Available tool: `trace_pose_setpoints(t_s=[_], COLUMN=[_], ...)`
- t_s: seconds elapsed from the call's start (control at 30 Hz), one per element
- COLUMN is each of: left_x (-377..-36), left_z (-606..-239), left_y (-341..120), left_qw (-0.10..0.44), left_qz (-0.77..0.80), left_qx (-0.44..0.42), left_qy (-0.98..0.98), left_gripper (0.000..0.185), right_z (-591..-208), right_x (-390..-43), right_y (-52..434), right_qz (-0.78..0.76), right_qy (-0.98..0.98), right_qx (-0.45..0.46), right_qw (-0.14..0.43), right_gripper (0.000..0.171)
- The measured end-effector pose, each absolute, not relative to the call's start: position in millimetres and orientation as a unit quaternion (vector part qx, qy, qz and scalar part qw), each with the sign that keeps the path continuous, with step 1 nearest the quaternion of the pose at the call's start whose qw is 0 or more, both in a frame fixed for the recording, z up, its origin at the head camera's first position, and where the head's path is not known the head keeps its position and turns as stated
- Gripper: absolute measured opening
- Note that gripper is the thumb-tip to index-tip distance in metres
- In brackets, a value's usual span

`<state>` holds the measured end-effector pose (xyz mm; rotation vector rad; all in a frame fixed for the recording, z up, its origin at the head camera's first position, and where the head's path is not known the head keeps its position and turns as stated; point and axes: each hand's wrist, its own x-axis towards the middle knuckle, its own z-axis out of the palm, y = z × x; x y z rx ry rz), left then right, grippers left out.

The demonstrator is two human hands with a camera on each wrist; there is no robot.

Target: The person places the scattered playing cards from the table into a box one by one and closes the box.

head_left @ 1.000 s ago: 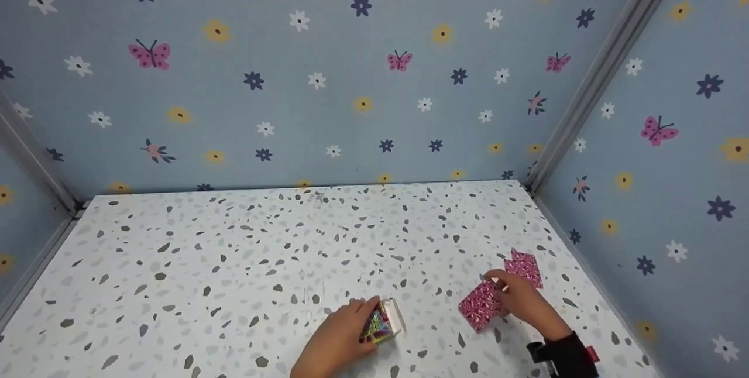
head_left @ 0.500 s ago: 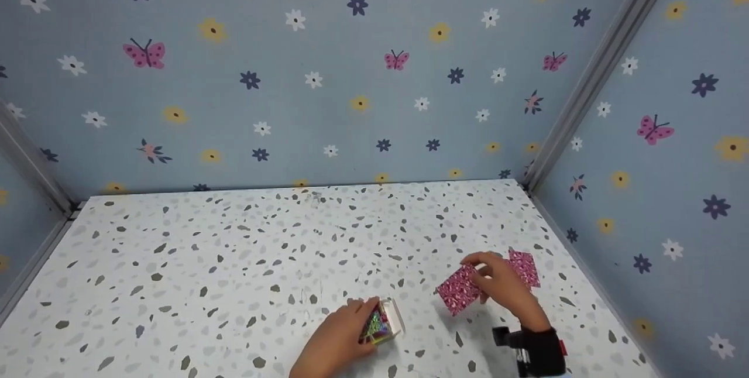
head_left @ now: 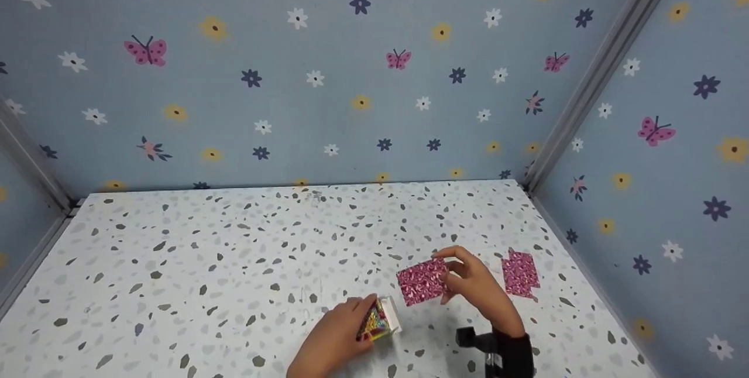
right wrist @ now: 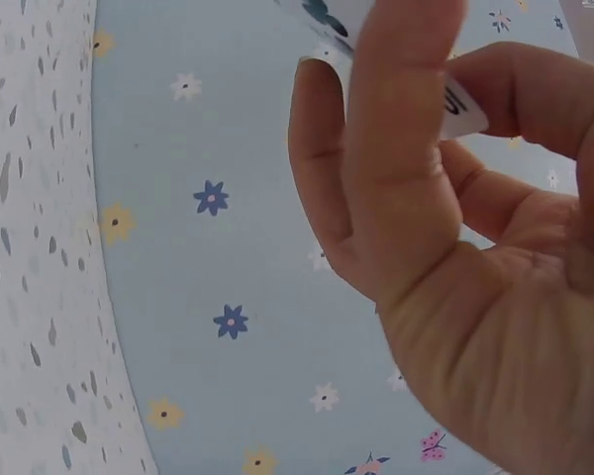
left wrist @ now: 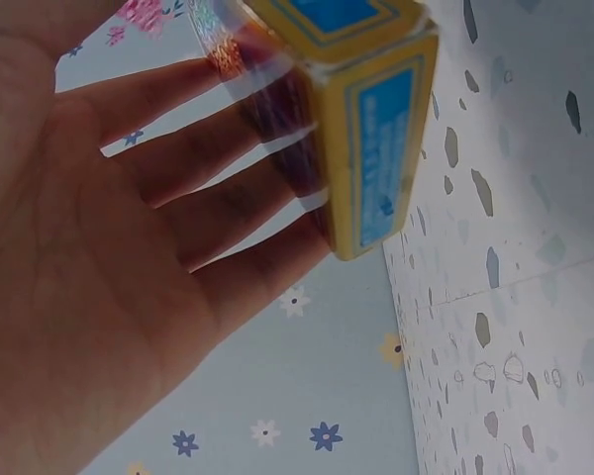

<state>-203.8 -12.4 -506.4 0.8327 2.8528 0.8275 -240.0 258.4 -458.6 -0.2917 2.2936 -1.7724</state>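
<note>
Pink card [head_left: 422, 282], pinched by right hand [head_left: 475, 284], was carried left toward card box [head_left: 379, 323], gripped by left hand [head_left: 333, 343]; second card [head_left: 519, 274] left on bench [head_left: 205, 261], lower right.

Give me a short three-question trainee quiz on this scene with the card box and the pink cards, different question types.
1. True or false: the right hand pinches a pink patterned card above the table.
2. What does the left hand hold? A) a cup B) a small card box C) a pen
3. Fill in: a second pink card lies on the table to the ____ of the right hand.

Key: 1 true; 2 B; 3 right.
</note>
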Motion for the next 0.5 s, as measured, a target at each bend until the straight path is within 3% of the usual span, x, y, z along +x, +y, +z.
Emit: trace_pose_setpoints(t_s=[0.5], left_x=[-207], left_z=[-504], left_y=[-9], left_qw=[-0.017], left_qz=[0.275], left_qx=[0.272], left_qy=[0.922], left_gripper=[0.074], right_z=[-463], right_x=[-240], right_y=[242], right_qz=[-0.601], right_qy=[0.768], right_qx=[-0.129], right_qw=[0.183], right_gripper=[0.036])
